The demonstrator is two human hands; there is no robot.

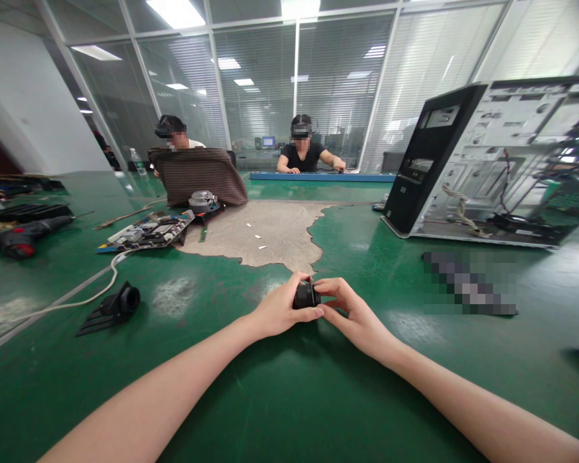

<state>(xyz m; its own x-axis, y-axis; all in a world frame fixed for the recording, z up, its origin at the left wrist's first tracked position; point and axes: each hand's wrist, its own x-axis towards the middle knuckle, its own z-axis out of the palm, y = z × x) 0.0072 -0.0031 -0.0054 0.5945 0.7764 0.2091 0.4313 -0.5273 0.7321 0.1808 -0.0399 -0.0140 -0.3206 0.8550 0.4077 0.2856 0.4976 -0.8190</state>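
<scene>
Just above the green tabletop (pixel 270 386), a small black cylindrical part (pixel 305 296) with ridged sides is held between my two hands. My left hand (pixel 280 305) is closed round its left side, with the thumb along the near edge. Thumb and fingertips of my right hand (pixel 345 308) pinch its right end. What exactly the part is, I cannot make out. On the table to the left lies a black plastic piece (pixel 110 307) with a round socket and a slotted flat end.
An opened computer case (pixel 434 161) stands at right, near a pixelated strip (pixel 468 283). At left lie a circuit board (pixel 152 230), a power drill (pixel 24 236) and a pale cable (pixel 87 297). Two people sit across the table, one behind a brown cloth-covered object (pixel 197 173).
</scene>
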